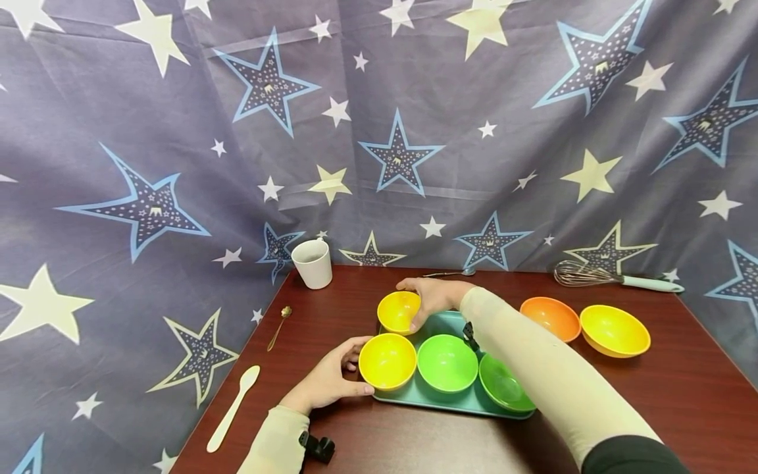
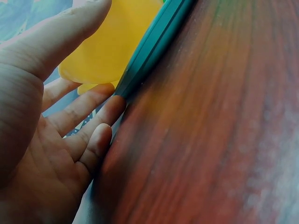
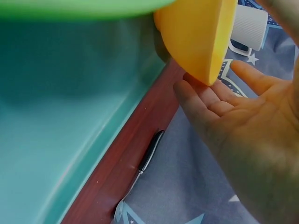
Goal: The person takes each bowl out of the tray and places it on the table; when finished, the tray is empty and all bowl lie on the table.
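Note:
A yellow bowl sits at the front left of a teal tray, and a second yellow bowl is behind it. My left hand is spread around the front bowl's left side, its thumb by the tray's front edge. In the left wrist view, its extended fingers reach the tray corner under the bowl. My right hand spans the rear bowl, with fingers behind and thumb at the right. The right wrist view shows loosely extended fingers beside that bowl's rim.
Two green bowls stand in the tray, one partly behind my right sleeve. An orange bowl, another yellow bowl and a whisk lie right. A white mug, gold spoon and cream spoon are left.

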`<state>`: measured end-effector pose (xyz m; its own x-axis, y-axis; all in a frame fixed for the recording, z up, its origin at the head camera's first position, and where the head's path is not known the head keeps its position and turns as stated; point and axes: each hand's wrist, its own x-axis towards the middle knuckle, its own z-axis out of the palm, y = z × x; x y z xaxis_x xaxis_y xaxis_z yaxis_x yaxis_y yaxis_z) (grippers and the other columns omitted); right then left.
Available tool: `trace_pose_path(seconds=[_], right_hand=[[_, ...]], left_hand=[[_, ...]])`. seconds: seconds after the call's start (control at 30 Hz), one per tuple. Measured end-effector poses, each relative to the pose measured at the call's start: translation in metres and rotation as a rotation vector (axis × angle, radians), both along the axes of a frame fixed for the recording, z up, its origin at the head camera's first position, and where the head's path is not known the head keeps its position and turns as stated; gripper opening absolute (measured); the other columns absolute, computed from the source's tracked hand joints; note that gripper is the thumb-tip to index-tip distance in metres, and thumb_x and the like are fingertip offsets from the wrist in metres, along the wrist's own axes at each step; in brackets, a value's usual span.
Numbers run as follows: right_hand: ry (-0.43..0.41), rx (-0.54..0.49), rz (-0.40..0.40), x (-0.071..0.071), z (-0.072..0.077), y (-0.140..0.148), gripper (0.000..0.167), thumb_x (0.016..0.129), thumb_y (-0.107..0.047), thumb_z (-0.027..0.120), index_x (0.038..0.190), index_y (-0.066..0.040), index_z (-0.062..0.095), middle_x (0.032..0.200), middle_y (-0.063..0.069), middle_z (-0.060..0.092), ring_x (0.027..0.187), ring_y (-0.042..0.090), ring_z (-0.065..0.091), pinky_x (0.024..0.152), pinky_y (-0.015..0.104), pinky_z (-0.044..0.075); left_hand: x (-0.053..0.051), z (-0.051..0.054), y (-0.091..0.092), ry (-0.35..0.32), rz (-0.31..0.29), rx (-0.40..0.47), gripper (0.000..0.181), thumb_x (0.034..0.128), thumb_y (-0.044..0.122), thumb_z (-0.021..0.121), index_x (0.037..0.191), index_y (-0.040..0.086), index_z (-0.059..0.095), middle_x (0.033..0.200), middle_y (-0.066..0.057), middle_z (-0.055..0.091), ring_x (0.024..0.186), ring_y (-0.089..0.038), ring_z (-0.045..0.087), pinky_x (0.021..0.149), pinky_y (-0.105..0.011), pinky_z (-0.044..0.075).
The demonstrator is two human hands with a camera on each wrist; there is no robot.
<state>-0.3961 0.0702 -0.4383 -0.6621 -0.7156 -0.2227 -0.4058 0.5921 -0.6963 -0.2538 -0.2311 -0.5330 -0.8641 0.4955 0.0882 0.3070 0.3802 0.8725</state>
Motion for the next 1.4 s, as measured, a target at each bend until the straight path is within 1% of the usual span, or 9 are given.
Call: trace_pose_path(seconds=[0.13,0.27,0.53,0.67,0.8,0.9,1.03,1.2,1.4], right_hand=[[-0.01,0.032,-0.001,-0.002,-0.003,-0.003,0.117,0.068,-0.03,0.1,0.162,-0.008,0.034,0.161,0.011,0.041,0.14,0.03,0.043,0.121,0.052,0.03],[-0.011,0.04,-0.002,-0.004,-0.006,-0.006,0.116,0.068,-0.03,0.1,0.162,-0.011,0.034,0.16,0.01,0.042,0.138,0.029,0.044,0.12,0.051,0.031],[-0.009,0.061,0.007,-0.003,-0.006,-0.012,0.119,0.066,-0.032,0.101,0.162,-0.015,0.034,0.156,0.009,0.044,0.136,0.029,0.045,0.12,0.052,0.032],[0.005,0.062,0.028,-0.002,-0.007,-0.015,0.121,0.065,-0.03,0.102,0.162,-0.013,0.033,0.157,0.011,0.044,0.138,0.03,0.043,0.12,0.052,0.031],[0.049,0.093,0.042,-0.001,-0.007,-0.016,0.12,0.065,-0.033,0.101,0.161,-0.01,0.033,0.154,0.012,0.045,0.136,0.03,0.045,0.119,0.052,0.033],[0.069,0.124,0.027,0.0,-0.007,-0.016,0.118,0.066,-0.035,0.1,0.16,-0.01,0.034,0.149,0.01,0.049,0.129,0.028,0.048,0.116,0.05,0.037],[0.08,0.137,-0.003,0.0,-0.007,-0.015,0.116,0.066,-0.035,0.099,0.159,-0.009,0.035,0.143,0.009,0.051,0.122,0.026,0.05,0.112,0.048,0.041],[0.105,0.102,-0.041,0.001,-0.002,-0.01,0.116,0.065,-0.034,0.099,0.159,-0.008,0.036,0.143,0.01,0.052,0.122,0.026,0.051,0.112,0.047,0.042],[0.13,0.05,-0.072,0.003,0.005,0.0,0.117,0.064,-0.038,0.1,0.159,-0.01,0.037,0.146,0.009,0.052,0.123,0.025,0.052,0.112,0.047,0.041]], left_hand=[[0.0,0.001,0.001,0.0,-0.002,0.002,0.086,0.0818,0.03,0.093,0.154,0.033,0.046,0.134,0.008,0.062,0.115,-0.018,0.063,0.095,-0.035,0.051],[0.001,0.001,0.001,0.001,-0.002,0.0,0.086,0.0821,0.031,0.093,0.154,0.034,0.046,0.135,0.008,0.062,0.115,-0.018,0.062,0.095,-0.035,0.05],[0.0,0.001,0.001,0.002,-0.001,-0.001,0.087,0.0817,0.031,0.093,0.154,0.033,0.045,0.135,0.009,0.062,0.115,-0.018,0.062,0.096,-0.035,0.05],[0.0,0.0,0.001,0.0,-0.003,-0.002,0.087,0.0818,0.031,0.093,0.154,0.033,0.045,0.136,0.009,0.062,0.115,-0.018,0.062,0.096,-0.035,0.05],[0.0,-0.001,0.001,0.004,-0.006,0.003,0.086,0.0821,0.031,0.093,0.154,0.033,0.045,0.136,0.008,0.061,0.115,-0.019,0.063,0.095,-0.035,0.05],[-0.001,-0.002,0.0,0.01,-0.007,0.006,0.086,0.0821,0.03,0.093,0.154,0.033,0.046,0.135,0.007,0.062,0.114,-0.019,0.063,0.095,-0.035,0.051],[-0.001,-0.003,0.0,0.017,-0.011,0.009,0.087,0.082,0.029,0.093,0.155,0.031,0.046,0.135,0.005,0.062,0.114,-0.02,0.063,0.094,-0.035,0.051],[-0.001,-0.003,-0.001,0.022,-0.013,0.009,0.087,0.0823,0.029,0.092,0.155,0.03,0.045,0.135,0.005,0.062,0.114,-0.02,0.063,0.094,-0.035,0.051],[-0.001,-0.003,-0.001,0.02,-0.009,0.015,0.085,0.0821,0.029,0.093,0.154,0.034,0.046,0.134,0.007,0.062,0.114,-0.02,0.063,0.094,-0.036,0.051]])
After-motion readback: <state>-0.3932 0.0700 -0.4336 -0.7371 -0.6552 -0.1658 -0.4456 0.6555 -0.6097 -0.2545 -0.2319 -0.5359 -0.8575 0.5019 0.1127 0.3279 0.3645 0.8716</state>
